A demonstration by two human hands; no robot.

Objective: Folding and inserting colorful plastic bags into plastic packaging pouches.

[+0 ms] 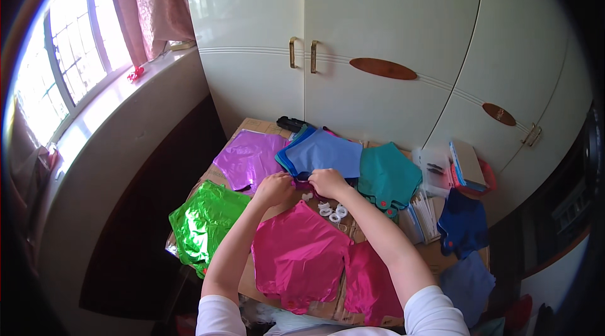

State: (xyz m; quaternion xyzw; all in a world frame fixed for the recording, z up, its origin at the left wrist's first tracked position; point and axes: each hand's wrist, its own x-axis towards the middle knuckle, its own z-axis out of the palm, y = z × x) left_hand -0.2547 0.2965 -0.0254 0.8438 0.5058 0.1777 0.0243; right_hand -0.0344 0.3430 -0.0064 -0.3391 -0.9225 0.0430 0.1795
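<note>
Both my hands meet over the middle of the table, close together at the near edge of a stack of blue foil balloons (324, 152). My left hand (275, 189) and my right hand (329, 183) are closed, with a magenta foil piece (303, 185) showing between them. Its full shape is hidden by my hands. Just below lie several small white rings (334, 212). A flat pink foil balloon (302, 251) spreads out between my forearms, and a second pink one (370, 282) lies partly under my right forearm.
A purple balloon (250, 158) and a shiny green one (205, 219) lie left; a teal one (391, 175) and dark blue one (464, 222) right. White packets (424, 215), a clear box (432, 165) and a red basket (486, 175) stand right. Behind is a white cabinet (252, 90).
</note>
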